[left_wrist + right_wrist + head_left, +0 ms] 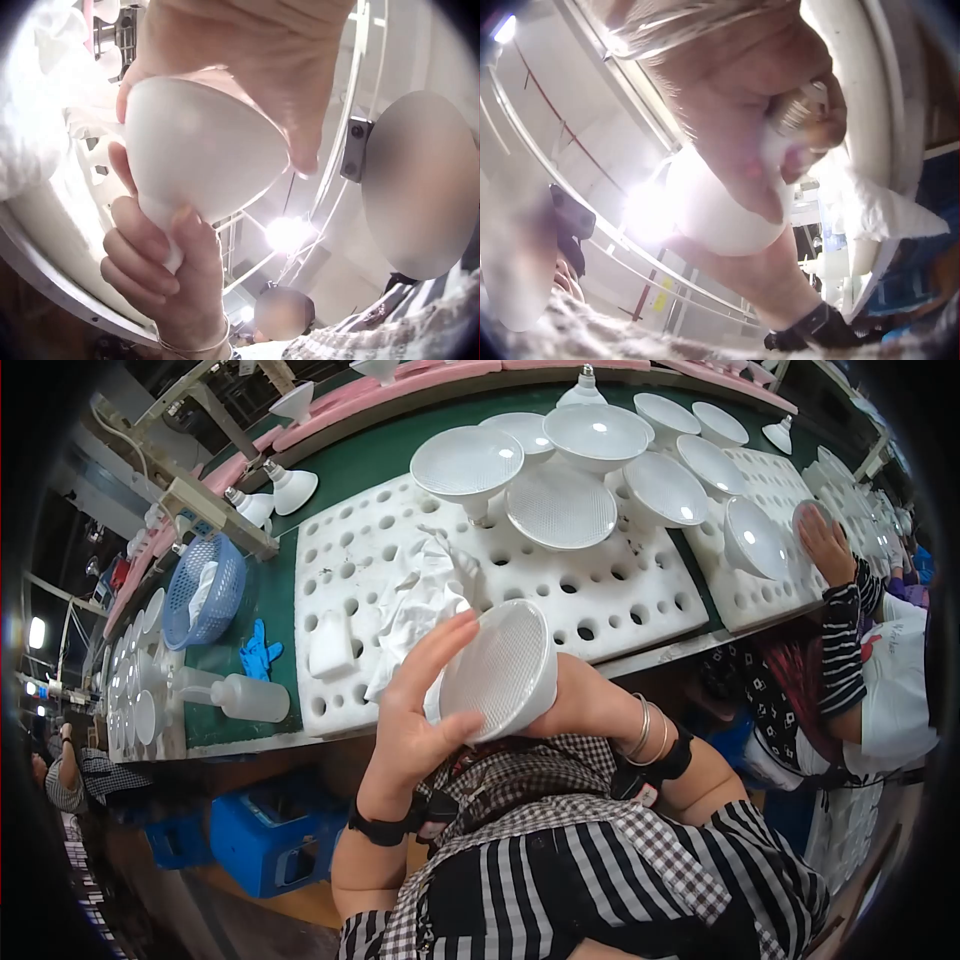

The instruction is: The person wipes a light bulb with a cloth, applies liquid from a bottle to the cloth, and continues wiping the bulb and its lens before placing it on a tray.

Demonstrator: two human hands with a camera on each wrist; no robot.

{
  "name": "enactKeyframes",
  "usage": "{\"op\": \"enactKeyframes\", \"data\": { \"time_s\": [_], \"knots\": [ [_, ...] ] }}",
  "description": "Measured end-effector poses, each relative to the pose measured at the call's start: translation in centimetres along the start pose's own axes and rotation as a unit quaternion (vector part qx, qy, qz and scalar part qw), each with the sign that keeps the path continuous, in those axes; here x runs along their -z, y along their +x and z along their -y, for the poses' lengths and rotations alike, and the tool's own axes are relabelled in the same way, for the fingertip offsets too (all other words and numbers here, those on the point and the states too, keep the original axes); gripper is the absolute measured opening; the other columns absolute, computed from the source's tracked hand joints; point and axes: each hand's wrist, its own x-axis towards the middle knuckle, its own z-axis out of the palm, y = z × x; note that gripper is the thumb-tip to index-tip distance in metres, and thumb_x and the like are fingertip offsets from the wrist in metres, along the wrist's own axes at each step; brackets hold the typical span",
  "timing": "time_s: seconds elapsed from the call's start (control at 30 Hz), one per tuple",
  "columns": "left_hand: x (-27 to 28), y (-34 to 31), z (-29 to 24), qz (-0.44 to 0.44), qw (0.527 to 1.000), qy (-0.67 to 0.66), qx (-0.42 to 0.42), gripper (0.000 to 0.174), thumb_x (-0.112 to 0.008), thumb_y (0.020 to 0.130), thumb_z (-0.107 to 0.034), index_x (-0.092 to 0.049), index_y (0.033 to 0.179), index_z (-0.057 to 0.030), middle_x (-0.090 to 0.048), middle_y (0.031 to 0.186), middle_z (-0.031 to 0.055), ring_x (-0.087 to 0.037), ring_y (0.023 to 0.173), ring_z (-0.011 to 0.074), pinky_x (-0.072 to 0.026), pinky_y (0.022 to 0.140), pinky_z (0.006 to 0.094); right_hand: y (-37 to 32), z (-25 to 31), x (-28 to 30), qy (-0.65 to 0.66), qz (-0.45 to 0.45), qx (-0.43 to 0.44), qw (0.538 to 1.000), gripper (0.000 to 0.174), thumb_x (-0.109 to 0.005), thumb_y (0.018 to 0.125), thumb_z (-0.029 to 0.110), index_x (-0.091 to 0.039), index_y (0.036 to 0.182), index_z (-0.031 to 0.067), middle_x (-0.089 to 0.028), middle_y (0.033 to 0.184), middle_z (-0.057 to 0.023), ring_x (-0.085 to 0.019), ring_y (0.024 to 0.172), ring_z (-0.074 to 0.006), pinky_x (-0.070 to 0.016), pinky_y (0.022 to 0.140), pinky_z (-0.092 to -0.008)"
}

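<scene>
A white reflector light bulb (pixel 505 675) with a textured round lens is held before the chest, its face tilted toward the left. My left hand (pixel 402 725) spans that face, thumb and fingers at opposite sides of the rim. Behind the bulb, my right hand (pixel 588 700) grips the narrow neck; the left wrist view shows its fingers wrapped there below the smooth white body (pixel 199 150). A metal screw base (pixel 793 116) shows between the right fingers in the right wrist view. Crumpled white cloth (pixel 425 605) lies on the foam just beyond the left hand.
Several similar bulbs (pixel 562 508) stand in the holed white foam board (pixel 340 545). Left of it are a blue basket (pixel 222 600), a blue glove (pixel 260 652) and a plastic bottle (pixel 250 698). Another person's hand (pixel 825 545) is at the right-hand board.
</scene>
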Motion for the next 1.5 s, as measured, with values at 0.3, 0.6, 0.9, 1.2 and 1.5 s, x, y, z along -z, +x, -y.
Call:
{"op": "enactKeyframes", "data": {
  "time_s": [0.3, 0.6, 0.9, 1.2, 1.5],
  "knots": [
    [0.4, -1.9, -0.7, -0.013, 0.991, -0.069, 0.112, 0.032, -0.070, 0.083, -0.003, -0.070, 0.114, -0.0001, -0.068, 0.123, 0.0148, -0.062, 0.117, 0.0248, -0.0443, 0.103, 0.0350, -1.8, 1.2, 0.1, 0.059, -0.048, -0.093, 0.993, 0.072, -0.085, 0.066, 0.022, -0.054, 0.127, 0.0001, -0.068, 0.114, -0.0140, -0.065, 0.107, -0.0215, -0.0498, 0.094, -0.0335],
    [0.9, -2.5, -1.1, -0.005, 0.982, -0.103, 0.156, 0.030, -0.066, 0.082, 0.002, -0.070, 0.112, 0.0017, -0.068, 0.122, 0.0148, -0.065, 0.110, 0.0216, -0.0519, 0.095, 0.0332, -2.3, 2.8, 0.5, 0.205, 0.016, -0.204, 0.957, 0.070, -0.080, 0.076, 0.013, -0.042, 0.133, -0.0015, -0.063, 0.092, -0.0069, -0.057, 0.062, -0.0094, -0.0474, 0.053, -0.0228],
    [1.6, -2.4, -0.6, 0.037, 0.971, -0.168, 0.164, 0.033, -0.063, 0.085, 0.003, -0.067, 0.118, 0.0009, -0.065, 0.124, 0.0136, -0.063, 0.112, 0.0201, -0.0543, 0.094, 0.0342, -2.4, 3.0, 0.6, 0.231, 0.029, -0.205, 0.951, 0.070, -0.080, 0.079, 0.014, -0.040, 0.134, -0.0003, -0.061, 0.086, -0.0045, -0.048, 0.050, -0.0046, -0.0391, 0.042, -0.0195],
    [2.2, -3.2, -0.7, 0.059, 0.967, -0.168, 0.179, 0.037, -0.063, 0.084, 0.004, -0.065, 0.121, 0.0015, -0.059, 0.131, 0.0145, -0.061, 0.115, 0.0217, -0.0554, 0.094, 0.0346, -1.9, 0.7, -0.2, 0.089, -0.006, -0.015, 0.996, 0.077, -0.084, 0.074, 0.017, -0.041, 0.134, -0.0037, -0.063, 0.098, -0.0065, -0.058, 0.068, -0.0061, -0.0472, 0.051, -0.0186],
    [1.4, -2.6, -2.2, 0.049, 0.966, -0.136, 0.216, 0.046, -0.059, 0.082, 0.005, -0.060, 0.128, 0.0026, -0.060, 0.130, 0.0133, -0.058, 0.120, 0.0207, -0.0546, 0.092, 0.0324, -2.4, 3.8, -1.3, -0.228, -0.046, -0.083, 0.969, 0.087, -0.082, 0.074, 0.017, -0.034, 0.145, 0.0020, -0.067, 0.110, -0.0186, -0.069, 0.096, -0.0295, -0.0539, 0.078, -0.0378]
  ]
}}
